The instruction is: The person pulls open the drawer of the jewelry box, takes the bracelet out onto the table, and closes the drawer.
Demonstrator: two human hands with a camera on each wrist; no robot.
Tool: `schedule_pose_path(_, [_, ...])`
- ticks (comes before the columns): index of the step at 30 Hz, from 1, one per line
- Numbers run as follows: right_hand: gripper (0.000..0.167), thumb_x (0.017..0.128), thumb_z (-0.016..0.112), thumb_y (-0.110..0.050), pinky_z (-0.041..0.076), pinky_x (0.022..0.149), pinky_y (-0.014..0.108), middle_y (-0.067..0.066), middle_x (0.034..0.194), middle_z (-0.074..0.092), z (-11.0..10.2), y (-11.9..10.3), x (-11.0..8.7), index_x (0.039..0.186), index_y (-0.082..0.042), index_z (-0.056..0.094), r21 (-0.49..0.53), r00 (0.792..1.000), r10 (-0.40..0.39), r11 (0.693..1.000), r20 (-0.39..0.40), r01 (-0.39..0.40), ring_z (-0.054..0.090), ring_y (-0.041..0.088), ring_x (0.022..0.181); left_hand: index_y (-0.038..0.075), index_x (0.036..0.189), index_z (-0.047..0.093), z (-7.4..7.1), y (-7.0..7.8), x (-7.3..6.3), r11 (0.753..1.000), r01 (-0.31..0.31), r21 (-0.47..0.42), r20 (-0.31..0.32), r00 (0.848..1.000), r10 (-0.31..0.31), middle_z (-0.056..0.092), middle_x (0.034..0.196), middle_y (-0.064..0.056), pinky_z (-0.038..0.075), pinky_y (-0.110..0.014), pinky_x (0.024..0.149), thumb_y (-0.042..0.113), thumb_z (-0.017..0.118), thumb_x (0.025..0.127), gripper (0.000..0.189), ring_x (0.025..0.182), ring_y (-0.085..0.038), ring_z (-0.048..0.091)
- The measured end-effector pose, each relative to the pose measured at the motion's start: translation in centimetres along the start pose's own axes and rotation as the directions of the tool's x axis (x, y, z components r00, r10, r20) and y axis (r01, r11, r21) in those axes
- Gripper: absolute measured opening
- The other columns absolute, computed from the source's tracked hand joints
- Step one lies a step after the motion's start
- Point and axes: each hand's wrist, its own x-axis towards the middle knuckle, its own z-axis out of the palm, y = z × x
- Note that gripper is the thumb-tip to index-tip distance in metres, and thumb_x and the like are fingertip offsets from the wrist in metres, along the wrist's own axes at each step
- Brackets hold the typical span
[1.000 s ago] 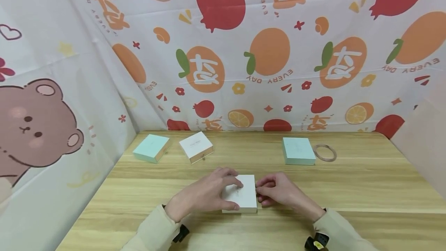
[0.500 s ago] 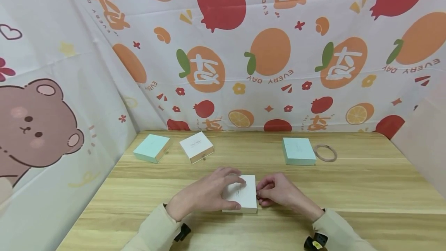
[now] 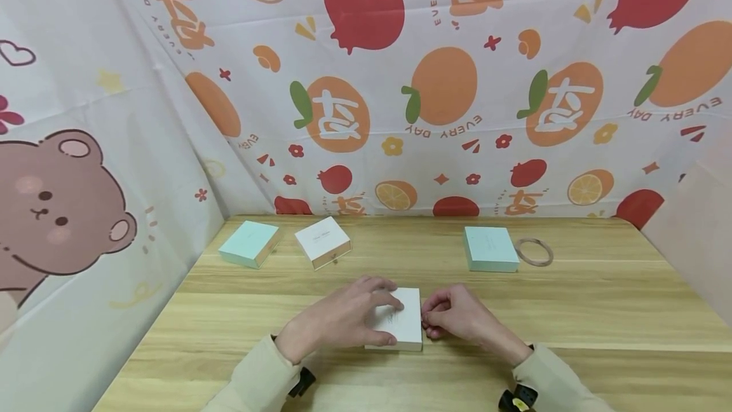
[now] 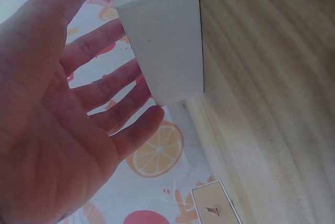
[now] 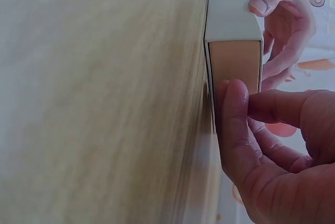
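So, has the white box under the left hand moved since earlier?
No: the white box shows no visible shift either way against the right teal box.

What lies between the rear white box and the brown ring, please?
The head view shows a mint-green box there, close beside the ring; otherwise, bare table.

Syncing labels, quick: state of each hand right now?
Left hand: open, resting atop the white box.
Right hand: closed in a pinch at the box's tan end; anything held is hidden.
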Motion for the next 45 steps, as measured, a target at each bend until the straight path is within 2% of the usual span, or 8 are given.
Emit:
schedule_pose_path(13, [0.008,0.091,0.066,0.002,0.059,0.063,0.026,0.006,0.077,0.072,-0.1,-0.1,-0.1,0.095,0.006,0.071,-0.010,0.999,-0.032,0.999,-0.017,0.032,0.068,0.011,0.066,0.027,0.126,0.071,-0.1,0.1,0.1,1.000,-0.003,0.013,-0.020,1.000,0.003,0.057,0.147,-0.002,0.047,-0.047,0.111,0.050,0.079,0.085,0.047,0.136,-0.023,0.052])
schedule_pose_path(25, [0.007,0.090,0.063,0.003,0.055,0.059,0.023,0.005,0.074,0.068,-0.8,0.2,-0.4,0.091,0.006,0.070,-0.042,0.998,-0.054,0.998,0.014,0.054,0.064,0.011,0.063,0.026,0.125,0.071,0.3,0.3,0.1,1.000,-0.015,0.026,-0.028,0.999,0.016,0.058,0.144,-0.003,0.048,-0.046,0.110,0.048,0.079,0.085,0.047,0.133,-0.023,0.054])
schedule_pose_path(45, [0.008,0.092,0.064,0.001,0.055,0.059,0.024,0.006,0.073,0.068,-1.5,0.3,-0.7,0.092,0.006,0.070,-0.050,0.999,-0.051,0.997,0.008,0.051,0.063,0.011,0.063,0.025,0.124,0.071,0.1,0.3,0.2,1.000,-0.015,0.027,-0.032,0.999,0.016,0.058,0.144,-0.003,0.048,-0.048,0.110,0.047,0.080,0.083,0.047,0.134,-0.025,0.054])
